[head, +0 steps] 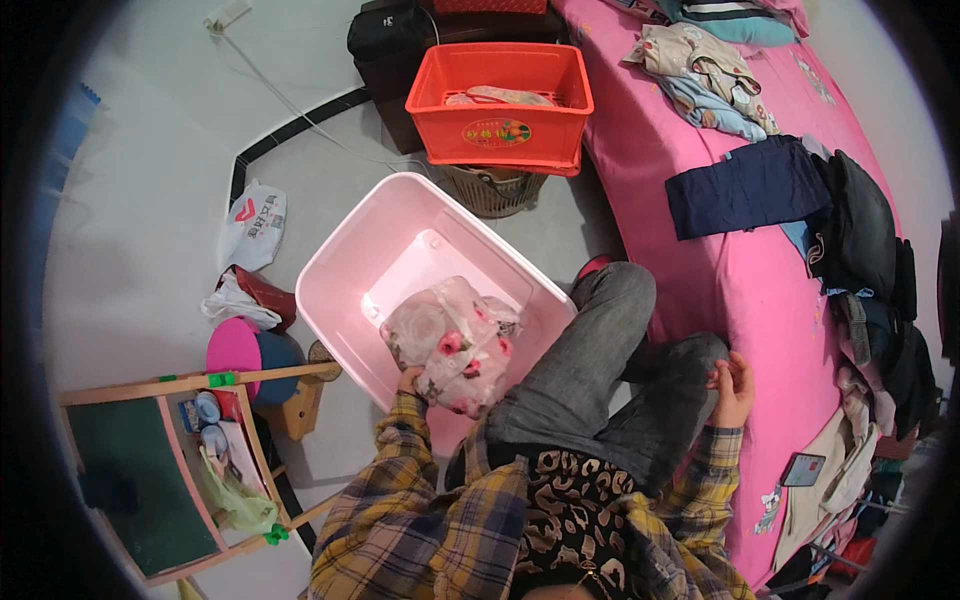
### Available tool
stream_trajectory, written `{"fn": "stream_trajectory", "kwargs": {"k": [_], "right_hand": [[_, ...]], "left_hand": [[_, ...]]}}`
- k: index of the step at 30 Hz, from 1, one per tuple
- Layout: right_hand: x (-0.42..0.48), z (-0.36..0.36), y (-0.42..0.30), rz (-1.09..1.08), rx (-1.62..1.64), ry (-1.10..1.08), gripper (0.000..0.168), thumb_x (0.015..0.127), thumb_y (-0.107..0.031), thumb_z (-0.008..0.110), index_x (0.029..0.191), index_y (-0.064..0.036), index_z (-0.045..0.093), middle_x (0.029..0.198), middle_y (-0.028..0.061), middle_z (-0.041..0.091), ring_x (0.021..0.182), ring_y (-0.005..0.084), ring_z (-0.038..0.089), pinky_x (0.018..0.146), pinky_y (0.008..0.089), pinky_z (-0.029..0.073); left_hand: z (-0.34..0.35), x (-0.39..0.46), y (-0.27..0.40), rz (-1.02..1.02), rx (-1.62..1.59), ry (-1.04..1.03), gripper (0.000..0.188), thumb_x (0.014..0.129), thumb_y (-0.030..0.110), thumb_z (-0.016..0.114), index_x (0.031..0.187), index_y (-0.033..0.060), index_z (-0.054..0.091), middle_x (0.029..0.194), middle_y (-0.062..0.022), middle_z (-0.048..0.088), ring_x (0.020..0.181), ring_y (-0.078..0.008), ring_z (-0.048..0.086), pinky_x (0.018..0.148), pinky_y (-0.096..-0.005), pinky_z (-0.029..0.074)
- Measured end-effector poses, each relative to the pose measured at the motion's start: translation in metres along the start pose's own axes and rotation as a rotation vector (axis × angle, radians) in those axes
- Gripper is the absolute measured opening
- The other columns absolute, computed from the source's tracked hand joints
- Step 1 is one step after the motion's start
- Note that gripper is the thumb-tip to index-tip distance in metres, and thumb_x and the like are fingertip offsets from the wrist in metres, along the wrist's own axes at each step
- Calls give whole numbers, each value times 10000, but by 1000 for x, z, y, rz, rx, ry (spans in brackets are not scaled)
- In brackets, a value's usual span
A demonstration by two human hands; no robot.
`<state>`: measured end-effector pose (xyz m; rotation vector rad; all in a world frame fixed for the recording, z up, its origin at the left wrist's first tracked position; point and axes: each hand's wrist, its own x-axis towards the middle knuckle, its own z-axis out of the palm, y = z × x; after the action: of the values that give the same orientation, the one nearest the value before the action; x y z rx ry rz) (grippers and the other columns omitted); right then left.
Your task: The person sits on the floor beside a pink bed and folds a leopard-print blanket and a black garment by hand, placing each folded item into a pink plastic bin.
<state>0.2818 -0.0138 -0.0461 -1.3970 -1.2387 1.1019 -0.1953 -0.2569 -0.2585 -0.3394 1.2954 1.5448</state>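
Inside a large pale pink plastic storage bin (337,300), my left hand (410,381) grips the lower left edge of a folded floral cloth (457,345). The cloth is thin and pale pink with darker pink flowers and grey leaves; my fingers are partly hidden by it. My right hand (731,386) holds nothing and hangs beside my knee, over the edge of a bed with a bright pink sheet (637,142). Its fingers are loosely curled and apart. The bin stands against my legs in grey jeans (592,360).
Beyond the bin, a red plastic crate (499,135) sits on a woven basket (495,191). Folded navy trousers (750,187), dark clothes (859,225) and a phone (804,470) lie on the bed. At left stand a children's easel (142,480) and a round stool (240,352), near a white plastic bag (257,225).
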Motion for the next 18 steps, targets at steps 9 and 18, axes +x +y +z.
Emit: {"fn": "stream_trajectory", "kwargs": {"k": [9,18], "right_hand": [[-6,-75,1,31,-191,164,326,881,-89,581,1188,-14,503,918,94,621,682,142,607,559,240,501],[1,-118,-15,74,-232,243,363,873,-113,589,1204,-14,481,923,97,618,662,153,610,535,250,498]], "left_hand": [[0,64,-70,-192,-189,33,356,690,214,575,947,-28,614,895,-162,652,760,-331,626,699,-430,531],[-12,95,-99,-171,-97,27,357,724,217,574,959,-49,614,917,-183,645,800,-325,623,753,-417,521]]}}
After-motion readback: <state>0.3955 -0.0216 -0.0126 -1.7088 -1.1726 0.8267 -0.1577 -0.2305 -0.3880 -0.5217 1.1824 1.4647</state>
